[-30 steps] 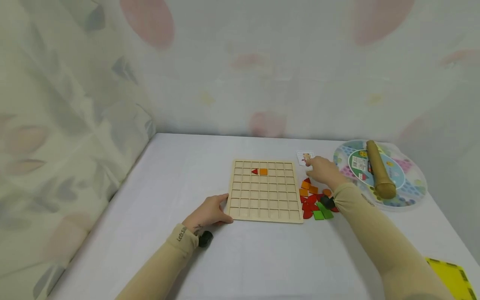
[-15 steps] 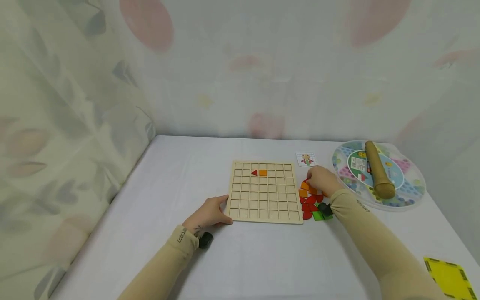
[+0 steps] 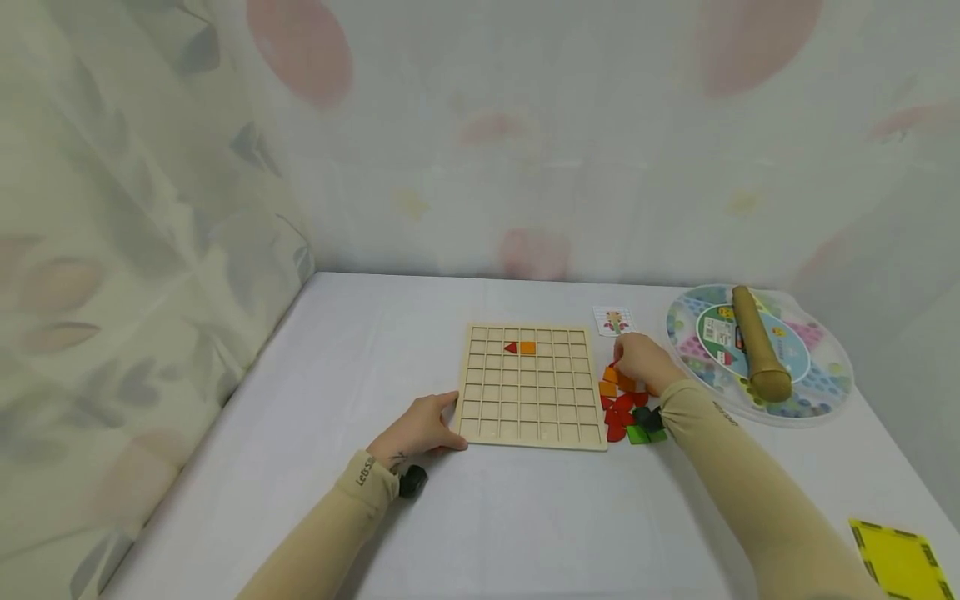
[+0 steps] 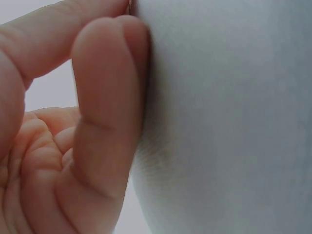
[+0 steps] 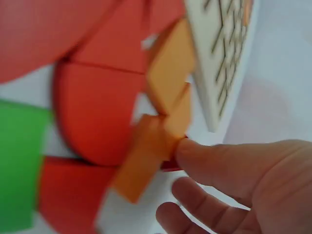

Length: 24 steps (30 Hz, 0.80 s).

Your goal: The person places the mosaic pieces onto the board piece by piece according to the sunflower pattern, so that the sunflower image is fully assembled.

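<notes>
A square wooden grid board (image 3: 528, 396) lies on the white table. Two tiles sit in its upper cells: a red triangle (image 3: 512, 348) and an orange square (image 3: 528, 348). My left hand (image 3: 420, 427) holds the board's near-left corner, index finger along the left edge and thumb by the front edge. To the right of the board, my right hand (image 3: 647, 362) reaches over a heap of loose tiles (image 3: 621, 410). In the right wrist view its thumb and fingers pinch a dark red triangle tile (image 5: 171, 165), mostly hidden beside orange square tiles (image 5: 170, 73).
A small pattern card (image 3: 613, 321) lies beyond the right hand. At the far right a clear round-edged case (image 3: 813, 392) with a printed label lies under a tan stick-like object (image 3: 759, 342). A yellow panel (image 3: 900, 560) sits near the right front edge.
My right hand has come down from beside the pattern card to the loose tiles, uncovering the card. The left hand stays at the board's corner.
</notes>
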Each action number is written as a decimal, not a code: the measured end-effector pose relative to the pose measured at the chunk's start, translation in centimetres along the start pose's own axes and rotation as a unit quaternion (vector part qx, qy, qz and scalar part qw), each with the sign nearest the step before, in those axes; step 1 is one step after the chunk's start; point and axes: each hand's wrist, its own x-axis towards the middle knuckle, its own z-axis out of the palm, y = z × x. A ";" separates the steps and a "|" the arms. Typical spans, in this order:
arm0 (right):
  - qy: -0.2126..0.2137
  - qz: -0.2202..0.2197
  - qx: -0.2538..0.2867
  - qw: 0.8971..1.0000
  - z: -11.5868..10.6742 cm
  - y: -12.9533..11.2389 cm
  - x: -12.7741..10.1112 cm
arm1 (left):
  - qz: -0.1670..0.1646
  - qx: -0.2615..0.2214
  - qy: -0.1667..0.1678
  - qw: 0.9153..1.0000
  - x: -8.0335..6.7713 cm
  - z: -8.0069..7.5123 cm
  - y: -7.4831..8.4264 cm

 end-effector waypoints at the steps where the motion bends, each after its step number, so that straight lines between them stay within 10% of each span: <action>1: 0.004 -0.006 0.001 1.000 -0.2 -0.1 0.0 | -0.002 0.000 -0.001 1.000 0.0 0.0 0.0; 10: 0.065 -0.069 0.102 0.990 -1.8 -3.8 0.8 | -0.001 0.006 -0.002 1.000 0.1 0.0 0.0; 19: 0.044 -0.003 0.313 0.949 1.3 -7.5 2.9 | 0.000 0.010 0.000 1.000 0.1 0.0 -0.1; 24: 0.059 0.017 0.297 0.953 3.0 -8.3 3.7 | 0.000 0.006 -0.001 1.000 0.1 0.1 -0.1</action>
